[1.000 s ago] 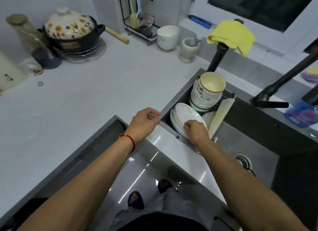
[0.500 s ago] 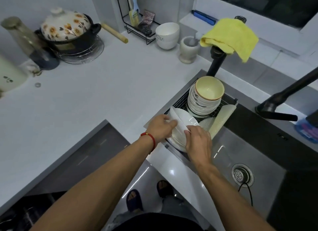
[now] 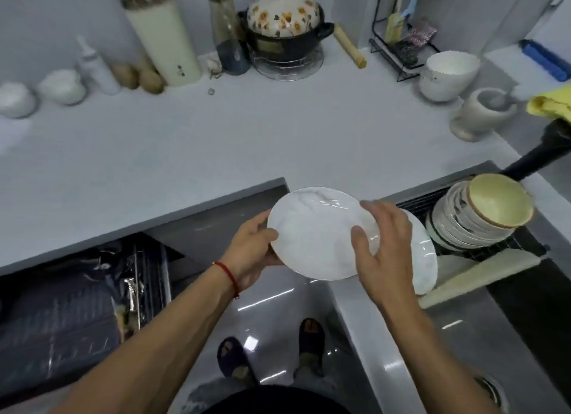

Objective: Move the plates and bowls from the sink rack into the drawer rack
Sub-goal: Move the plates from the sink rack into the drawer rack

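A white plate [image 3: 318,231] is held in the air in front of me, over the gap between the counter edge and the sink. My left hand [image 3: 251,250] grips its left rim. My right hand [image 3: 386,253] holds its right rim, fingers over the top. Behind my right hand another white plate [image 3: 425,259] leans in the sink rack [image 3: 525,243]. A stack of bowls [image 3: 475,219] with a cream bowl on top stands tilted in that rack. The open drawer rack [image 3: 145,277] lies at the lower left, dark and blurred, with wire dividers.
A rolled cream mat [image 3: 482,274] lies across the sink's front. At the back of the white counter [image 3: 216,142] stand a floral-lidded pot [image 3: 284,27], jars, a white bowl [image 3: 448,74] and a mortar [image 3: 482,111]. My feet in slippers [image 3: 312,336] are on the floor below.
Both hands lifted one white plate out of the sink rack and carried it left, away from the sink. The view swung left, bringing the open drawer into sight.
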Demonstrator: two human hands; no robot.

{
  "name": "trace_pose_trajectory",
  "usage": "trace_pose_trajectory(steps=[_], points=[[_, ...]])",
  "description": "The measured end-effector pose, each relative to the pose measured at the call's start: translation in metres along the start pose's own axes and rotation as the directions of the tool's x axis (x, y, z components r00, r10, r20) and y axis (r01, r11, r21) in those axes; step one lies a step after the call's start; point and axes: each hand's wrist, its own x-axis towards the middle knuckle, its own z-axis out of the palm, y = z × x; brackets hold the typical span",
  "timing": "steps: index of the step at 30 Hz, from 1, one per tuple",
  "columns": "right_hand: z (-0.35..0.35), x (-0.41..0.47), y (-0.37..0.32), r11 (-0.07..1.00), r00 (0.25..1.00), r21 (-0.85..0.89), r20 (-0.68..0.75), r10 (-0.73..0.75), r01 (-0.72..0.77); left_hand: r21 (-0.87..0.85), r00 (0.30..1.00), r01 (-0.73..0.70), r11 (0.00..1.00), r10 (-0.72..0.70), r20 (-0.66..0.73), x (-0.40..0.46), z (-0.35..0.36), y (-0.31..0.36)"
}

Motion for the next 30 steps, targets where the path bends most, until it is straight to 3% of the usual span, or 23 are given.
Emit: trace_pose_trajectory(steps=[2,4,6,9,15,21,27,30], points=[[0.021,0.008,-0.018,0.949,0.947,0.105,0.155,0.28,-0.297,-0.088,0.996,-0.028,0.996,0.021,-0.081,-0.018,-0.044,-0.008],[0.05,0.008,-0.036,0.81,0.806,0.229,0.42,0.417,-0.539,-0.184,0.988,-0.06,0.981,0.032,-0.15,-0.038,-0.089,-0.017],[0.083,-0.002,-0.058,0.664,0.657,0.305,0.654,0.375,-0.683,-0.266,0.975,-0.102,0.958,0.043,-0.218,-0.061,-0.135,-0.028],[0.142,-0.029,-0.091,0.569,0.543,0.338,0.806,0.237,-0.75,-0.36,0.948,-0.165,0.918,0.047,-0.314,-0.099,-0.207,-0.049],[0.284,-0.121,-0.164,0.602,0.439,0.303,0.894,0.088,-0.739,-0.503,0.881,-0.258,0.825,-0.014,-0.473,-0.189,-0.363,-0.104],[0.409,-0.216,-0.237,0.647,0.402,0.22,0.904,0.147,-0.73,-0.553,0.777,-0.315,0.771,-0.126,-0.617,-0.249,-0.495,-0.148],[0.511,-0.262,-0.297,0.704,0.381,0.112,0.894,0.237,-0.702,-0.483,0.709,-0.255,0.838,-0.177,-0.682,-0.265,-0.592,-0.164],[0.565,-0.273,-0.314,0.716,0.38,0.066,0.879,0.288,-0.695,-0.396,0.661,-0.142,0.907,-0.211,-0.72,-0.26,-0.634,-0.168]])
